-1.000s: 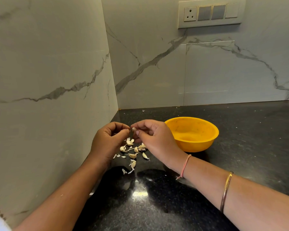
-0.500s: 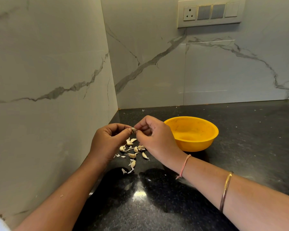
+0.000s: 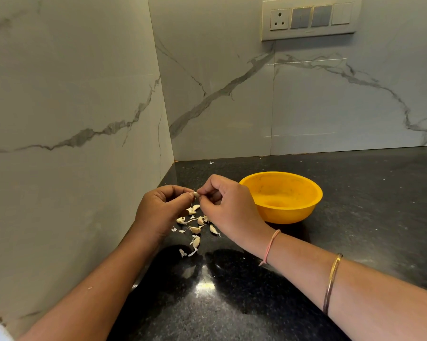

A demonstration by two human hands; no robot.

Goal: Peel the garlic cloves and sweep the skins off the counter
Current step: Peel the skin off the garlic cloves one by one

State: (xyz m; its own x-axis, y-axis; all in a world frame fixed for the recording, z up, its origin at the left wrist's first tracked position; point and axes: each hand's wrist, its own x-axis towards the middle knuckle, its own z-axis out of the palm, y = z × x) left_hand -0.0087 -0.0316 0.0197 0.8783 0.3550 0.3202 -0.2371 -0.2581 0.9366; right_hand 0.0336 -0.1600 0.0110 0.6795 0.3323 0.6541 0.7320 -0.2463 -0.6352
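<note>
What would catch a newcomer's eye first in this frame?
The yellow bowl on the black counter stands out, mid-frame. Left of it, the left hand and right hand pinch one garlic clove between them, above scattered cloves and skins.

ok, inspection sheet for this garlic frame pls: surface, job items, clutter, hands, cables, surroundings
surface: black speckled counter, glossy, with a glare patch near the camera.
job's things: one clove pinched between both hands; loose cloves and skins scattered on the counter below them.
clutter: yellow bowl right of the pile, looks empty; pale specks by the back wall.
grippers: left hand and right hand both pinch the clove, above the counter.
cables: nothing seen.
surroundings: marble walls meeting in a corner; switch plate with socket, upper right.
</note>
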